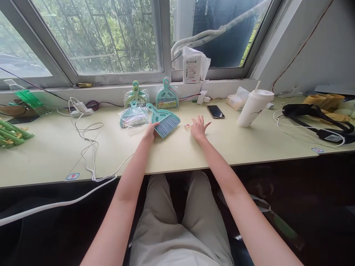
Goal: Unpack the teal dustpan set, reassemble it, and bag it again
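Note:
A teal mini dustpan with a brush (164, 122) is tilted on the desk, its grey-blue bristles facing me. My left hand (150, 132) grips its lower left edge, the thumb on the near side and the other fingers hidden. To the right, my right hand (198, 129) lies palm down with its fingers spread. A small printed piece, like a paper label (188, 127), shows partly from under it. Left of the dustpan lies another teal dustpan set (134, 115) in clear plastic wrap.
Two more wrapped dustpan sets, a green one (135, 92) and a teal one (167, 95), lean against the sill. A phone (215, 111), a white cup (253, 109) with a straw and a tissue pack (237, 99) stand right. A white cable (93, 147) runs left over the desk's front edge.

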Action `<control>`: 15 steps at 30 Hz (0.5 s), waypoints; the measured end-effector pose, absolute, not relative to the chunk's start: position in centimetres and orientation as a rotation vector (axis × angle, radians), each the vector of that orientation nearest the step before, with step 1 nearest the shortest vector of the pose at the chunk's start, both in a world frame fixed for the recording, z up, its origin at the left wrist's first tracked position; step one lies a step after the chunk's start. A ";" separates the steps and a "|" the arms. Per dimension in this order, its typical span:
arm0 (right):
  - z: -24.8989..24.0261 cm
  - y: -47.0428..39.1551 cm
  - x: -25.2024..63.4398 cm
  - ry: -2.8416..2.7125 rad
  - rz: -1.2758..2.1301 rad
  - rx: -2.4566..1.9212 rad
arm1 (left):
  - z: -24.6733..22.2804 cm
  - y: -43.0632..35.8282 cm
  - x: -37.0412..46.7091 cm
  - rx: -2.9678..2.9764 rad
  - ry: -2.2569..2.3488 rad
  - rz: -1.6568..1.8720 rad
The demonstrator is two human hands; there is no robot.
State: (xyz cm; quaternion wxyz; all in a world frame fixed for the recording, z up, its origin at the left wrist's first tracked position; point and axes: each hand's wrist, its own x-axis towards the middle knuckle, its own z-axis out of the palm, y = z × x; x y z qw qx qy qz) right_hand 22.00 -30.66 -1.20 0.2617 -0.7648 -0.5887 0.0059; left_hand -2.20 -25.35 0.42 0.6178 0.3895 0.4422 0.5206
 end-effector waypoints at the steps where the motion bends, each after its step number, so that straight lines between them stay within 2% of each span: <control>1: -1.3 -30.6 22.1 -1.561 0.031 -2.094 | 0.5 -25.4 -2.1 0.901 1.013 1.197; 6: -1.7 -30.5 22.0 -1.700 0.253 -2.053 | 0.6 -25.3 -1.8 0.919 1.033 1.172; 15: -1.8 -30.0 22.3 -1.748 0.277 -1.875 | 0.7 -25.5 -1.5 0.934 1.057 1.154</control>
